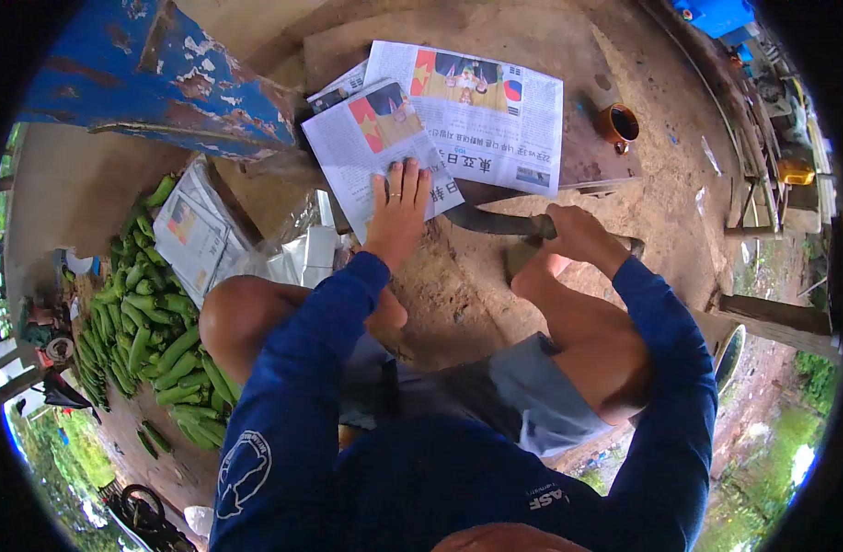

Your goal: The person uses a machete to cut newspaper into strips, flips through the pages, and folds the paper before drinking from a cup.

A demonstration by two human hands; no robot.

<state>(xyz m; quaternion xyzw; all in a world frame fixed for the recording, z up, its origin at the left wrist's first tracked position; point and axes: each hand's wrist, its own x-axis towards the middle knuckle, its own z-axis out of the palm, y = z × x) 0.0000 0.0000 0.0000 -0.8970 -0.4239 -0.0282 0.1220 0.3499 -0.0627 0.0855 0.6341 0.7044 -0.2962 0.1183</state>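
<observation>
My left hand [398, 213] lies flat with fingers stretched out on a cut piece of newspaper [371, 152], pressing it to a low wooden board. My right hand [582, 237] is wrapped round the handle of a large knife [484, 219]. Its dark curved blade points left, its tip close to the lower edge of that paper. Under and beyond the piece, a larger newspaper sheet [481, 124] is spread out, printed with a photo with flags.
An orange-brown cup [617, 126] of dark liquid stands at the board's right end [587, 166]. To my left are stacked newspaper pieces [196, 230] and a heap of long green vegetables [154, 322]. A peeling blue post [182, 83] juts in at upper left.
</observation>
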